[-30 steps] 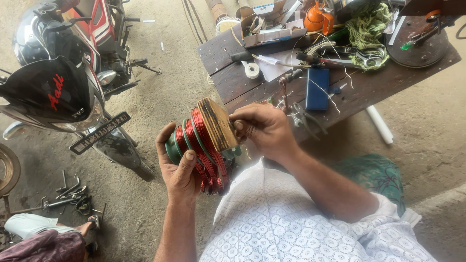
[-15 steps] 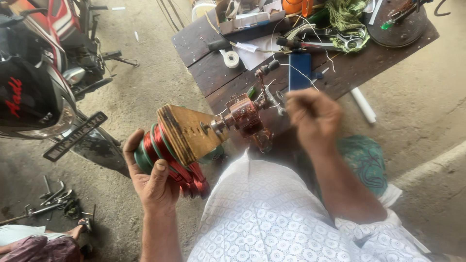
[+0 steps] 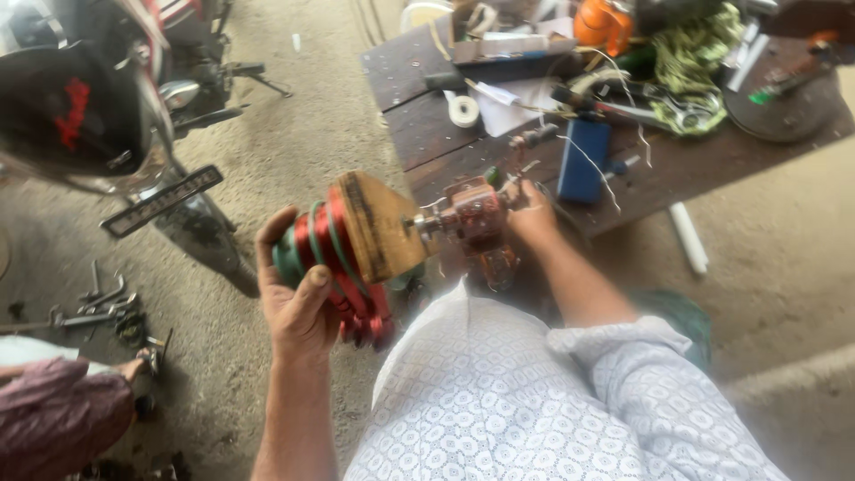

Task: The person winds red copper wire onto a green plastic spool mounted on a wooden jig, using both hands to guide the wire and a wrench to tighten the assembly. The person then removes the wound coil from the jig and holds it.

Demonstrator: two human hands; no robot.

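Left hand: the left hand (image 3: 298, 307) comes up from the bottom of the view, forearm near upright, fingers curled round the back of the coil (image 3: 334, 245), thumb lying across its near side. A full wrapping grip, not a pinch.
Right hand: the right hand (image 3: 532, 216) reaches out from a rolled white sleeve, forearm slanting up and to the left, toward the bench (image 3: 427, 134). Fingers are closed together at the far end of the motor (image 3: 472, 218); just what they nip there, I cannot tell, as the hand hides it.
Coil: red windings with green bands, and a flat tan plate (image 3: 378, 223) fixed on its right face. The plate is tilted, its face turned toward the motor.
Motor: a rust-red block joined to the plate by a short shaft (image 3: 426, 223).
Axis: the whole piece runs close to level, left to right across the view, coil end in the left hand, motor end at the right hand, rising a touch to the right.
Where: held in the air in front of the chest, above the dirt floor (image 3: 294, 116), just short of the bench edge.
Around: a blue box (image 3: 583, 160) and a tape roll (image 3: 462, 110) lie on the bench; a motorbike (image 3: 98, 107) stands at the left.
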